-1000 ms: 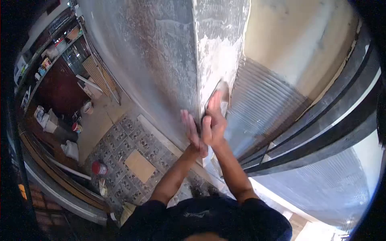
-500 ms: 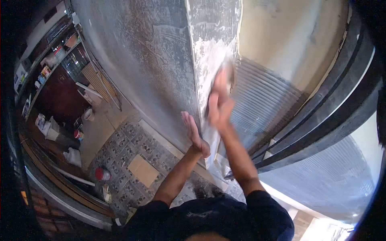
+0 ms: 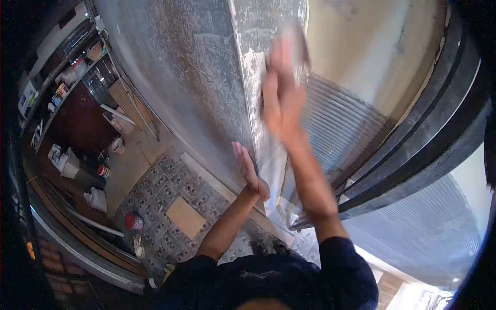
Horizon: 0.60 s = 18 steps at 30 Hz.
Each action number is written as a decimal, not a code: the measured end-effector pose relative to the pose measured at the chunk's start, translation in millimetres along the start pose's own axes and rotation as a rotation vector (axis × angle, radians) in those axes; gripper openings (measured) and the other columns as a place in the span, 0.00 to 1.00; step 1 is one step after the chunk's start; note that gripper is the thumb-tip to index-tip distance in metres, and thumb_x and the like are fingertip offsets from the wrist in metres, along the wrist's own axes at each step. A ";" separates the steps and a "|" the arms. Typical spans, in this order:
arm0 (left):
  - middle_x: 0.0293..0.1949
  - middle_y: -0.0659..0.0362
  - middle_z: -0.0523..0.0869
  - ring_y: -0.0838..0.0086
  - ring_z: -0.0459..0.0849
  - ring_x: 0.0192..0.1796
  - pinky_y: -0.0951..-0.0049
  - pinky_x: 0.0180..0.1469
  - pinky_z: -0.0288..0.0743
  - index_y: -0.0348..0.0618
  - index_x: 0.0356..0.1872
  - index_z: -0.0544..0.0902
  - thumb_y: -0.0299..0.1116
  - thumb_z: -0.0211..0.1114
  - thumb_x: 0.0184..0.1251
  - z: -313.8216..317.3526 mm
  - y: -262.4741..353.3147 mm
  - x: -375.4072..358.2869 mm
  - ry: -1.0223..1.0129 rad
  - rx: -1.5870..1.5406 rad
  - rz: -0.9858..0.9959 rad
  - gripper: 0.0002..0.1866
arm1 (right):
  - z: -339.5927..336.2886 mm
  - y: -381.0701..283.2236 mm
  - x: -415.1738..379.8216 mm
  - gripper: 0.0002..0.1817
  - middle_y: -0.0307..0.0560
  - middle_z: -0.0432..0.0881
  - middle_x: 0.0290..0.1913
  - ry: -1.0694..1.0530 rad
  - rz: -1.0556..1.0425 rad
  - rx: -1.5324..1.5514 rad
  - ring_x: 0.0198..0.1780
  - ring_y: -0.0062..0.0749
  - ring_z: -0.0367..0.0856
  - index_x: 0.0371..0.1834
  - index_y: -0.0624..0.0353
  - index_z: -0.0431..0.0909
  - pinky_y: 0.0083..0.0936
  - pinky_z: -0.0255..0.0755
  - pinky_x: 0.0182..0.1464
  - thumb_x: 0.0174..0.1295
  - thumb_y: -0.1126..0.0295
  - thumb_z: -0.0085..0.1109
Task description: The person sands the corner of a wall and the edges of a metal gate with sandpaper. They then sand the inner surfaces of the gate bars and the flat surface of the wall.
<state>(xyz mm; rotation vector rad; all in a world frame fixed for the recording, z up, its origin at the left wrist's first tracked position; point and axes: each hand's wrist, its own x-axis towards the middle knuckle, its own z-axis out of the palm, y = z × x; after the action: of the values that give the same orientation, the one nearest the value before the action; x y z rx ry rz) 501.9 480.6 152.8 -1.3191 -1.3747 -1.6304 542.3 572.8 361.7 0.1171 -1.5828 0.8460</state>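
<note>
My left hand (image 3: 250, 168) rests against the grey wall (image 3: 201, 98) beside the corner edge, fingers stretched out and together, with nothing in it. Higher up, my right hand (image 3: 284, 98) is over the narrow plastered strip (image 3: 252, 67) of the corner, smeared by motion. A flat, dark-edged tool (image 3: 303, 49) shows beyond its fingers, its kind too blurred to make out. White, patchy plaster covers part of the strip, and its lower end near my forearms looks smooth and pale.
Right of the corner is a panel with ribbed adhesive (image 3: 341, 119), bordered by a dark curved frame (image 3: 413, 170). On the tiled floor lie a cardboard sheet (image 3: 186, 217) and a red bucket (image 3: 134, 221). Shelves (image 3: 72, 88) with assorted items stand at the left.
My right hand has moved up along the strip with the flat tool. My left hand stays at nearly the same place on the wall.
</note>
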 end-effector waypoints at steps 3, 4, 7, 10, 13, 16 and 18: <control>0.75 0.36 0.42 0.47 0.37 0.78 0.46 0.74 0.31 0.26 0.73 0.45 0.80 0.27 0.58 -2.6 1.6 9.6 -0.057 -0.046 0.068 0.61 | 2.6 -44.4 80.0 0.21 0.68 0.74 0.57 -0.002 -0.123 -0.101 0.52 0.51 0.81 0.61 0.68 0.69 0.34 0.74 0.48 0.66 0.70 0.49; 0.75 0.36 0.43 0.47 0.38 0.78 0.46 0.74 0.30 0.26 0.73 0.46 0.82 0.26 0.54 -2.6 -1.3 2.5 -0.050 -0.054 0.032 0.64 | 6.4 -40.8 73.7 0.23 0.68 0.73 0.60 0.021 -0.148 -0.091 0.57 0.52 0.78 0.63 0.68 0.68 0.35 0.72 0.54 0.67 0.69 0.48; 0.73 0.33 0.48 0.41 0.42 0.76 0.41 0.73 0.33 0.24 0.72 0.50 0.85 0.25 0.50 1.3 -10.6 -8.1 -0.018 -0.044 0.013 0.67 | 6.3 -0.8 1.8 0.27 0.70 0.65 0.67 0.022 -0.395 -0.268 0.70 0.58 0.64 0.68 0.70 0.63 0.38 0.57 0.70 0.68 0.67 0.42; 0.74 0.34 0.48 0.39 0.42 0.76 0.42 0.73 0.31 0.24 0.72 0.49 0.87 0.25 0.46 -6.0 -14.1 -18.2 -0.093 -0.045 -0.034 0.70 | 6.8 -19.5 -73.8 0.26 0.73 0.57 0.71 -0.104 -0.063 -0.121 0.75 0.56 0.51 0.66 0.77 0.63 0.40 0.42 0.75 0.68 0.72 0.38; 0.75 0.37 0.44 0.43 0.38 0.77 0.46 0.74 0.27 0.25 0.73 0.46 0.88 0.23 0.42 -3.3 -12.1 -9.7 -0.087 -0.033 0.005 0.72 | 8.7 -22.3 -14.7 0.26 0.74 0.57 0.71 -0.057 -0.237 -0.102 0.75 0.54 0.52 0.66 0.78 0.62 0.37 0.47 0.74 0.67 0.74 0.40; 0.73 0.30 0.43 0.43 0.38 0.77 0.46 0.74 0.30 0.20 0.71 0.44 0.86 0.21 0.46 -5.6 -5.8 -5.2 -0.088 -0.007 0.029 0.71 | 7.9 -50.9 65.2 0.25 0.74 0.58 0.71 -0.177 -0.280 -0.011 0.75 0.51 0.54 0.65 0.79 0.64 0.34 0.49 0.73 0.64 0.77 0.43; 0.72 0.28 0.47 0.38 0.42 0.76 0.41 0.73 0.32 0.19 0.70 0.48 0.87 0.23 0.45 -1.5 -8.4 -5.0 -0.035 -0.048 0.035 0.71 | 9.0 -46.7 44.6 0.25 0.74 0.59 0.70 -0.119 -0.305 -0.107 0.75 0.53 0.54 0.64 0.80 0.64 0.35 0.49 0.73 0.64 0.77 0.43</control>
<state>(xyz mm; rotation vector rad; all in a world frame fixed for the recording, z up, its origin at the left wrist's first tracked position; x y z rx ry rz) 495.5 480.7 145.4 -1.3974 -1.3332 -1.6334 549.9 551.1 422.9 0.3284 -1.6658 0.5235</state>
